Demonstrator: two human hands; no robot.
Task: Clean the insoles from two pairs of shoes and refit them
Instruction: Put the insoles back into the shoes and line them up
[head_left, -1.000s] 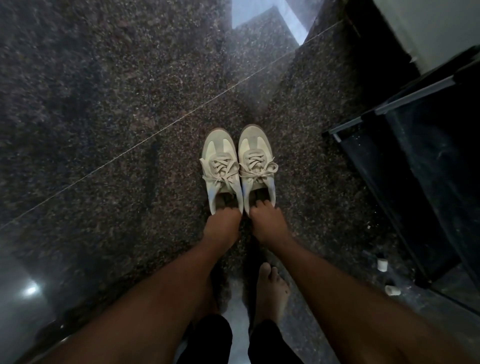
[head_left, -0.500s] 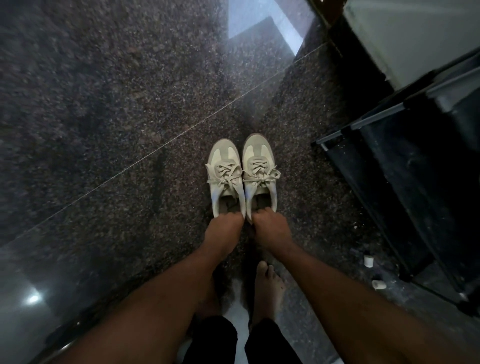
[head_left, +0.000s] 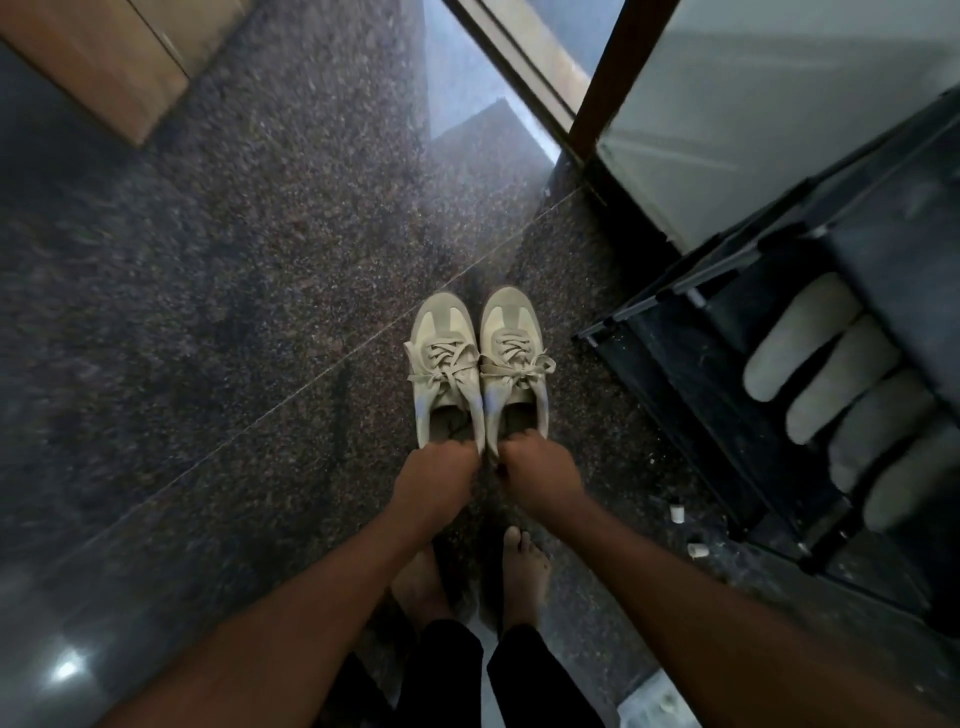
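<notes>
Left shoe (head_left: 442, 358) and right shoe (head_left: 511, 353): beige, laces tied, side by side on the speckled dark floor (head_left: 249, 322), toes pointing away | left hand (head_left: 434, 480) grips left shoe's heel rim | right hand (head_left: 540, 475) grips right shoe's heel rim, both arms extended down.

Floor (head_left: 208, 364): dark speckled polished stone with thin diagonal joint lines and patches of glare. The left sneaker (head_left: 441, 358) and right sneaker (head_left: 511, 353), beige and laced, stand on it side by side, toes pointing away. Bare feet (head_left: 524, 571) stand near the heels. A black rack (head_left: 701, 395) stands at right, with small white pieces (head_left: 676, 513) just beside its base.
</notes>
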